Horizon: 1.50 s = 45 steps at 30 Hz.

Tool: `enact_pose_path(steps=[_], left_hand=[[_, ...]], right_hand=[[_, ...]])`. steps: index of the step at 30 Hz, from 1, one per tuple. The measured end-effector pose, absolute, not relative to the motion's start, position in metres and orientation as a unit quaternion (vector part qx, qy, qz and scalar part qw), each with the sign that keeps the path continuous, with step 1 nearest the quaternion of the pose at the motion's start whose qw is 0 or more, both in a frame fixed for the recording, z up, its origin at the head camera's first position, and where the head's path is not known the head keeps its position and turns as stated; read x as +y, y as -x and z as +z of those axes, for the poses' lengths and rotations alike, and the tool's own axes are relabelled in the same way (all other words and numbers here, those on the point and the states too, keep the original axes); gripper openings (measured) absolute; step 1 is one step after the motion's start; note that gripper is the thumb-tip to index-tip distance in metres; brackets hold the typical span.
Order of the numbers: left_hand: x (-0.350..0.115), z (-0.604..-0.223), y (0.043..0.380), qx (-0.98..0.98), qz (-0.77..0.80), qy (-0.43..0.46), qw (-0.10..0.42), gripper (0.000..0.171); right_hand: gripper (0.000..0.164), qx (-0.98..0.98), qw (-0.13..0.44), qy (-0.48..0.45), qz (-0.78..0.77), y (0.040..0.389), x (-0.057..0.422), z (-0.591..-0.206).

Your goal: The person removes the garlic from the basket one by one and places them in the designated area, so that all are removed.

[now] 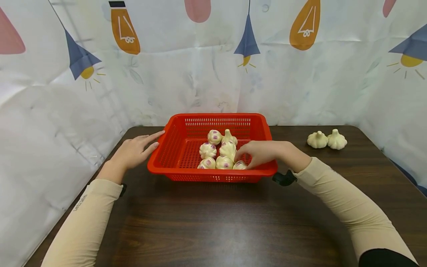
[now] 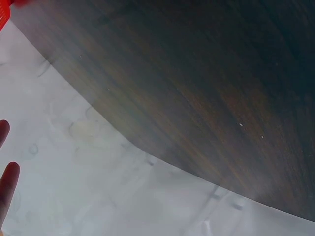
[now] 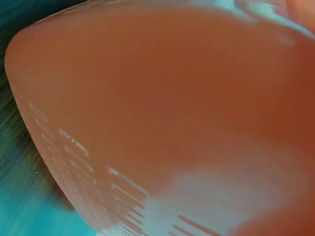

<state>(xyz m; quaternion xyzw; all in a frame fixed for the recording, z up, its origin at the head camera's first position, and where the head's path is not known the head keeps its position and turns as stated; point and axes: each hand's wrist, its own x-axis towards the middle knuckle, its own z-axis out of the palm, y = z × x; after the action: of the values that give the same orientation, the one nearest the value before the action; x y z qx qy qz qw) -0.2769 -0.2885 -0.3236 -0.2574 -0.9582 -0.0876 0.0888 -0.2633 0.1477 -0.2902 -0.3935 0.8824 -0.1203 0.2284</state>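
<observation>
A red plastic basket [image 1: 160, 168] with slotted walls stands on the table, several white garlic bulbs [image 1: 208, 150] with purple marks inside it. Reaching in over the basket's right side, my right hand [image 1: 261, 152] has thumb and fingers bent around a garlic bulb [image 1: 239, 165] at the front right; the hand partly covers it. My left hand [image 1: 133, 150] is at the basket's left rim, fingers extended and fingertips right at the edge. Two of its fingertips [image 2: 9, 179] show in the left wrist view. The basket's wall [image 3: 147, 98] fills most of the right wrist view.
Two more garlic bulbs [image 1: 317, 139] [image 1: 337, 139] sit side by side at the back right of the dark wooden table [image 1: 207, 222]. A white patterned curtain [image 1: 213, 74] hangs behind the table and along its sides.
</observation>
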Motion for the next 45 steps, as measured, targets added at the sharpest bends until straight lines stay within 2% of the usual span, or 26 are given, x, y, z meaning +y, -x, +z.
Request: enact_pose_path(steps=[7,26,45], left_hand=[[-0.287,-0.324,0.276,-0.958,-0.090,0.257,0.089,0.054],[-0.290,-0.327,0.278,-0.960,-0.087,0.254,0.086,0.054],[-0.291,-0.327,0.278,-0.958,-0.093,0.257,0.089,0.054]], right_hand=[[0.040,0.890,0.241,0.376,-0.095,0.262,0.144,-0.294],[0.038,0.899,0.209,0.363,-0.130,0.257,0.160,-0.282],[0.047,0.908,0.102,0.375,-0.158,0.241,0.188,-0.263]])
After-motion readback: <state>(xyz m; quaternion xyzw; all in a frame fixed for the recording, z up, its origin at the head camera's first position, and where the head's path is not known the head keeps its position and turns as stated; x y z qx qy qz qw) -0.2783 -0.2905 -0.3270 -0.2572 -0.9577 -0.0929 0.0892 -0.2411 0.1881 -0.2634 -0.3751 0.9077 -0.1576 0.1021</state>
